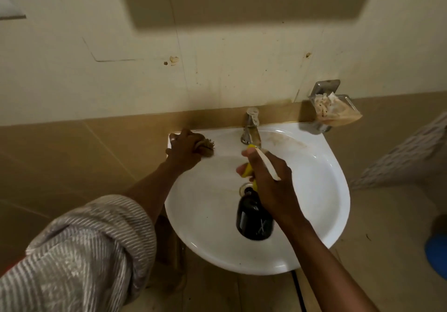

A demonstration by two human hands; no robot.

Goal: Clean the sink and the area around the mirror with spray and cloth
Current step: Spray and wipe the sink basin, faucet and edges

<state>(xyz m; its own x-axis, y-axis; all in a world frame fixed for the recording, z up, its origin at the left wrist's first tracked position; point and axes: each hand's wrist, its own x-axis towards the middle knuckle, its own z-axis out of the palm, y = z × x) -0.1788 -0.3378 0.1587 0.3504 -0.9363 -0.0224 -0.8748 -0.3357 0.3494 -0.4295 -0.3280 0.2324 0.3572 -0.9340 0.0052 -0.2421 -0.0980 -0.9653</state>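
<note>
I have the right hand curled round the trigger head of the dark spray bottle, held over the white sink with its nozzle toward the tap. My left hand grips a brownish cloth on the sink's back-left rim. A soap dish hangs on the wall at right.

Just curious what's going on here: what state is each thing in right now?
Sink: dry-looking, brownish stains near the tap.
Tap: no water running.
Spray bottle: held over the basin by the right hand.
Cloth: bunched in the left hand, on the rim.
Soap dish: grimy.
</note>
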